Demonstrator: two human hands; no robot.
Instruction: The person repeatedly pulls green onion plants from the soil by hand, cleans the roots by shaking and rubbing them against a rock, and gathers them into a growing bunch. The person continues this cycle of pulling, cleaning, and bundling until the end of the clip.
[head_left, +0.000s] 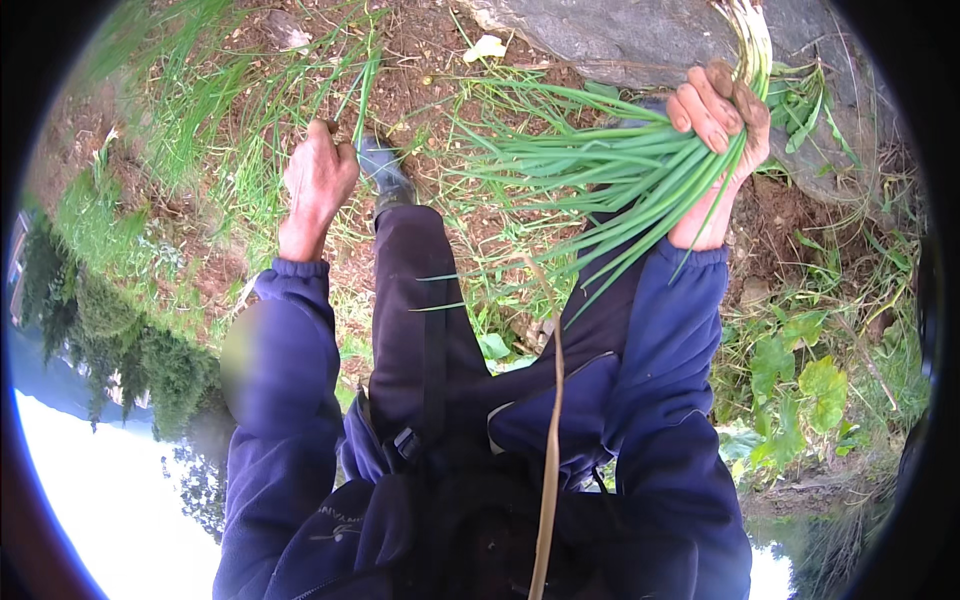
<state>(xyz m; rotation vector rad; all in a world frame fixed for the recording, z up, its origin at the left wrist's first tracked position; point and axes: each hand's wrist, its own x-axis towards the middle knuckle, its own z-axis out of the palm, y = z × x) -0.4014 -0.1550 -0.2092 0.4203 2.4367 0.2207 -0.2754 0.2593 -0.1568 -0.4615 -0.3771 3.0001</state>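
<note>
My right hand (724, 120) is closed around a bunch of green onions (637, 157). Their pale root ends rise above the fist, and the long green leaves fan out to the left and down over my right leg. Soil marks the fingers. At upper left, my left hand (322, 169) is closed with its back to the camera, its thumb and forefinger at the lower end of a few thin green stalks (367, 82) that stand up from it. What lies inside that fist is hidden.
A large grey rock (622, 37) lies beyond the right hand. Grassy clumps (195, 97) grow from reddish soil on the left. A boot (386, 169) is beside the left hand. Broad-leaved plants (821, 390) grow at right. A tan strap or strip (553, 427) hangs before my torso.
</note>
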